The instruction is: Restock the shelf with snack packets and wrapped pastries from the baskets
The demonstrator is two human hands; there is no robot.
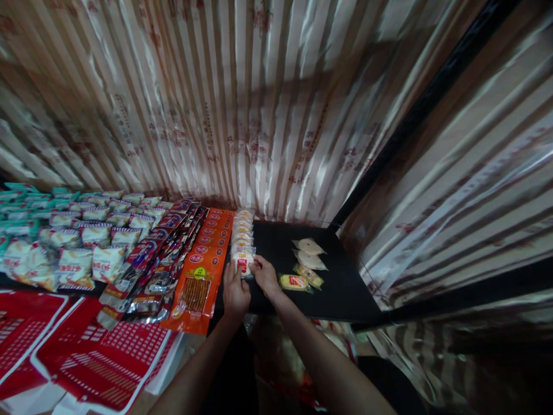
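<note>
A small white snack packet with a red label (pixel 242 265) lies at the near end of an overlapping row of clear-wrapped packets (pixel 243 230) on the black shelf (pixel 276 242). My left hand (pixel 235 293) holds its lower left side, fingers closed against the wrapper. At its right edge, my right hand (pixel 265 275) pinches the same packet. Left of the row lie overlapping orange snack packets (pixel 200 262) with a window showing brown sticks. To the right are a yellow packet with a red label (pixel 294 282) and some pale round packets (pixel 311 259).
Dark shiny packets (pixel 158 259) and white snack bags (pixel 95 233) fill the shelf's left side, with green bags (pixel 19 202) beyond. Red printed bags (pixel 108 357) hang in front. Striped sheeting (pixel 259 104) backs the shelf; a black post (pixel 389 144) slants at right.
</note>
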